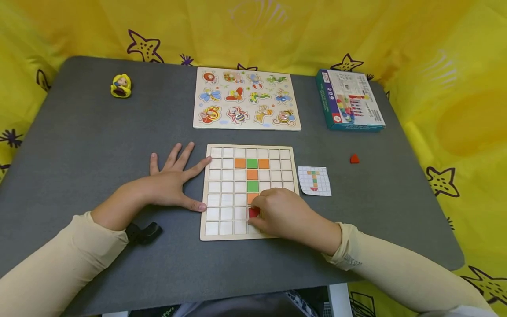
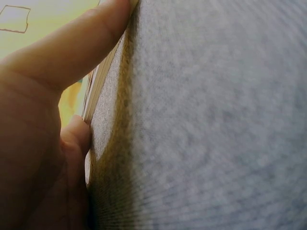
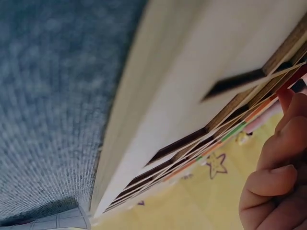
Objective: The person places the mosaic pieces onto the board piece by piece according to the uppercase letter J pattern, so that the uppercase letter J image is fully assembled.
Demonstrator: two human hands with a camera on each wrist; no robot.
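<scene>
A wooden grid board (image 1: 222, 148) lies on the table, with several orange squares (image 1: 240, 163) and two green squares (image 1: 252, 186) set in its cells in a T shape. My right hand (image 1: 283, 215) pinches a red piece (image 1: 253, 212) between thumb and forefinger, in the cell below the lowest orange square; the hand covers part of the piece and the cells right of it. With spread fingers, my left hand (image 1: 168, 185) rests on the table, its thumb and forefinger touching the board's left edge. A small pattern card (image 1: 322, 181) lies right of the board.
A red piece with a rounded side (image 1: 354, 158) lies alone on the right. Behind the board are a wooden insect puzzle (image 1: 245, 125), a teal-edged box (image 1: 356, 99) and a small yellow toy figure (image 1: 120, 86). Yellow cloth (image 1: 277, 31) hangs behind the grey table (image 1: 130, 119).
</scene>
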